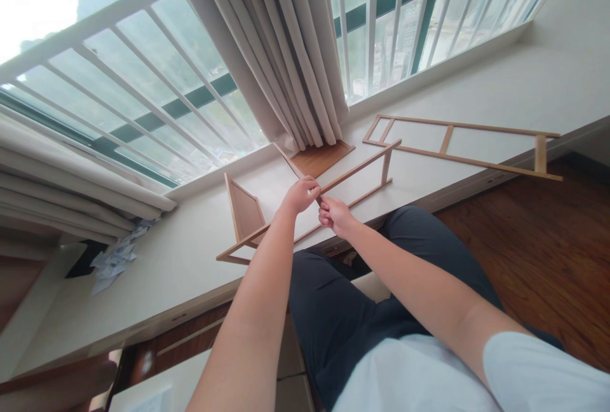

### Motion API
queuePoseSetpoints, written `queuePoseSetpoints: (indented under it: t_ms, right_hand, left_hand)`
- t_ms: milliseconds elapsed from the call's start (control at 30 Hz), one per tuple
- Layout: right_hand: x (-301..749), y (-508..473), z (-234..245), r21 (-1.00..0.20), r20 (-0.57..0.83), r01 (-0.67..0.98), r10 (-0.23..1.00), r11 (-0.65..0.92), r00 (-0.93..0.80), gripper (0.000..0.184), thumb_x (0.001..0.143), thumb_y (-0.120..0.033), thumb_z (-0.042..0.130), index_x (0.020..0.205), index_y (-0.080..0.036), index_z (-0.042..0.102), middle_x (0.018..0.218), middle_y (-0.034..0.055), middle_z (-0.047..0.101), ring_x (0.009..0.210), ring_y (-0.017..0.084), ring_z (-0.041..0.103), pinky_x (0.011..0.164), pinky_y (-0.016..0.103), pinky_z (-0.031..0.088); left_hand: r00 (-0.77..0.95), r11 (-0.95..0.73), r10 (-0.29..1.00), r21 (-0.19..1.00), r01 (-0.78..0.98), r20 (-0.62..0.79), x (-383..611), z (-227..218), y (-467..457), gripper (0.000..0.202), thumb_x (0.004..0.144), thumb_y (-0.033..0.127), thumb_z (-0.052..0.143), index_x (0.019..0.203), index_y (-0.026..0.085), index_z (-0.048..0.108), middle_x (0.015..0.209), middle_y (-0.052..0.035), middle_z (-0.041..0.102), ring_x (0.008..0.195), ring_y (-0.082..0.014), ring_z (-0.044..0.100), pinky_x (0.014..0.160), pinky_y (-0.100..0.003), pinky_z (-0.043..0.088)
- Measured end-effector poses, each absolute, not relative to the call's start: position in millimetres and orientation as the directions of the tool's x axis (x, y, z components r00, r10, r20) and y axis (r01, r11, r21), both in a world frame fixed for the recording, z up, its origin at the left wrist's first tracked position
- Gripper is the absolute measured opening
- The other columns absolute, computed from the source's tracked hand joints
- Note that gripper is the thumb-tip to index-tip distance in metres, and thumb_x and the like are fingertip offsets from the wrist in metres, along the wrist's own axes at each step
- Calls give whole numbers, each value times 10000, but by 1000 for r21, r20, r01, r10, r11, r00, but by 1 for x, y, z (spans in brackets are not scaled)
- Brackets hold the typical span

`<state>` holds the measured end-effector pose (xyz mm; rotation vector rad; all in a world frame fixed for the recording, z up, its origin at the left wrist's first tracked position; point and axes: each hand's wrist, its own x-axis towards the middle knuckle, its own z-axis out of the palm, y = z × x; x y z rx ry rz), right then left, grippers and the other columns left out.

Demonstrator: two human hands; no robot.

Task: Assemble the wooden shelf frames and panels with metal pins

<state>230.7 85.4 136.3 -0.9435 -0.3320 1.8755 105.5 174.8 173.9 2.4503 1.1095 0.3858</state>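
Both hands, left hand [301,194] and right hand [335,215], grip closed around the long light wooden ladder-shaped frame [355,173]. The frame lies near the front edge of the white window ledge [181,266].

A second wooden ladder frame [464,143] lies flat on the pale bench [524,88] under barred windows; cream curtains [286,49] hang above, crumpled paper scraps [114,259] far left.

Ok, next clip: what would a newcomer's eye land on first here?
Both hands meet mid-frame on a thin wooden frame lying on the white window ledge: the left hand grips its upper rail, the right hand pinches just below. A second ladder-like frame lies farther right on the ledge, and pleated curtains hang at the window behind.
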Motion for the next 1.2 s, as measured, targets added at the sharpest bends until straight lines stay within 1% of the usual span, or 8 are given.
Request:
queuePoseSetpoints:
  t_ms: [100,300,467,533,767,900,1100,1200]
  right_hand:
    - [232,85,138,-522,-467,-682,841,-512,-274,419,1054,-367,397,676,-250,259,417,-99,258,361,88,283,392,213,199]
    - [234,84,137,-405,-427,-743,829,-533,-362,440,1062,-378,398,691,-242,204,433,-92,248,396,95,252,417,208,208]
    - [235,82,142,-267,-385,-796,817,-544,-429,462,1095,-326,319,663,-232,185,448,-82,192,418,104,180,436,215,183]
    - [235,81,143,-237,-352,-809,824,-538,-445,470,1096,-303,311,651,-229,179,461,-76,175,434,109,170,445,216,185]
    - [233,77,139,-258,-260,-854,884,-452,-389,463,1074,-223,329,642,-221,162,515,-64,142,478,122,168,474,215,218]
    - [234,77,136,-265,-246,-854,887,-449,-390,454,1071,-225,333,647,-223,170,509,-62,152,478,124,173,476,214,221]
    - [235,79,133,-338,-311,-782,846,-524,-433,493,1068,-369,441,672,-228,183,479,-74,197,450,107,188,453,210,201]
    - [233,78,134,-341,-342,-769,834,-540,-434,509,1062,-436,462,679,-231,196,464,-83,214,435,101,191,440,208,188]
  left_hand:
    - [639,-587,766,484,649,73,106,175,174,294,902,218,475,721,179,703,936,-60,669,879,-187,619,869,-311,505]
    - [640,-591,764,481,648,77,106,174,174,289,903,217,477,714,180,693,942,-59,666,881,-184,616,874,-311,503]
    - [652,-606,753,479,635,86,105,173,176,285,906,229,479,712,180,682,935,-59,657,879,-182,614,884,-313,502]
    - [657,-611,748,481,629,91,104,172,177,284,906,232,478,707,182,675,944,-58,659,885,-182,620,885,-314,502]
    - [650,-602,754,493,628,92,105,172,175,275,909,232,477,716,190,669,1000,-65,682,933,-194,642,937,-333,504]
    - [648,-599,756,492,631,90,105,172,175,275,911,237,476,722,192,671,1010,-64,682,937,-192,644,941,-328,504]
    - [653,-608,752,479,633,92,103,171,177,280,913,237,477,724,191,678,1009,-64,684,941,-193,644,936,-327,508]
    - [650,-607,754,478,635,94,104,171,177,266,900,228,481,724,190,677,1000,-65,682,937,-194,644,924,-323,509]
